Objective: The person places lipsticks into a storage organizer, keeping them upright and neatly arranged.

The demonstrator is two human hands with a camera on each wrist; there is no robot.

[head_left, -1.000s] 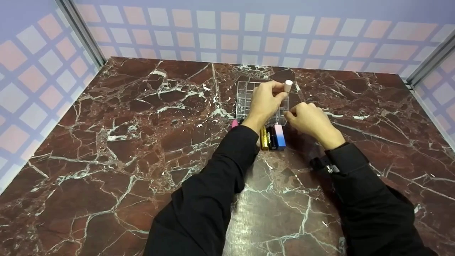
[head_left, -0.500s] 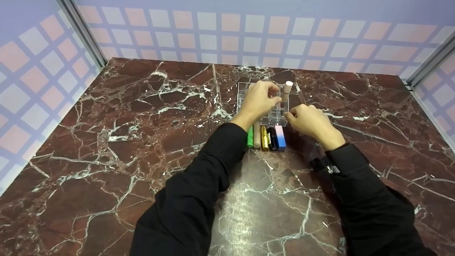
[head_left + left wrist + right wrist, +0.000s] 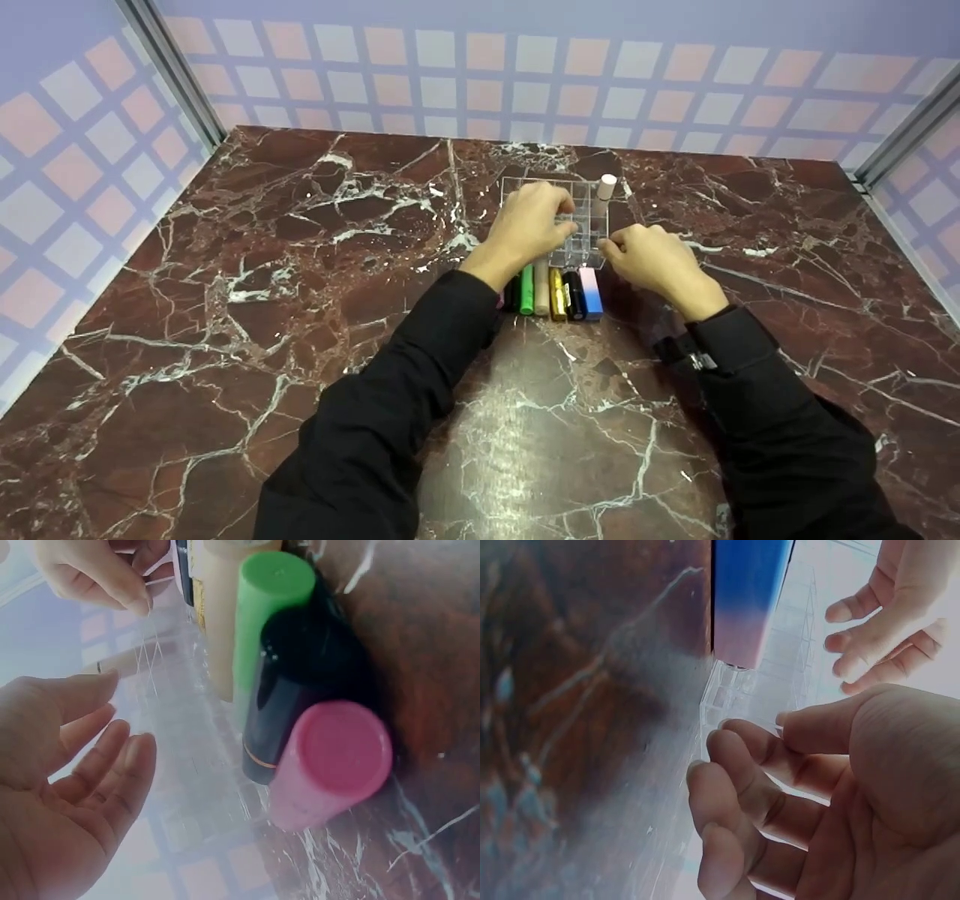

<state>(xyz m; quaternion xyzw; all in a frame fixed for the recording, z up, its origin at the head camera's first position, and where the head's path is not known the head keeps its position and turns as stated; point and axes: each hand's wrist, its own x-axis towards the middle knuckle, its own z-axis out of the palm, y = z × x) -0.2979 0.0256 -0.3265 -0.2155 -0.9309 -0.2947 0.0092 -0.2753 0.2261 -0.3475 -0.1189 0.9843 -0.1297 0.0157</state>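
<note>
A clear plastic compartment organizer (image 3: 581, 244) lies on the marbled tabletop. In its far right corner stands a slim tube (image 3: 607, 187) with a white cap. My left hand (image 3: 529, 221) hovers over the organizer's left part, its fingers loosely bent with nothing between them, as the left wrist view also shows for that hand (image 3: 82, 780). At the organizer's near right corner, my right hand (image 3: 649, 255) pinches the clear wall between thumb and forefinger. The right wrist view has this hand (image 3: 802, 795) close up, its other fingers curled alongside.
Several cosmetic tubes lie in a row along the organizer's near side: pink (image 3: 341, 757), black (image 3: 281, 705), green (image 3: 527, 289), beige (image 3: 541, 289), gold (image 3: 557, 292), another black one (image 3: 574, 294) and a pink-and-blue box (image 3: 591, 292). A checkered wall (image 3: 480, 75) stands behind the table.
My left hand has let go of the white-capped tube, which now stands in the organizer's far right corner, and has drawn back to the left. The right hand stays at the near right corner.
</note>
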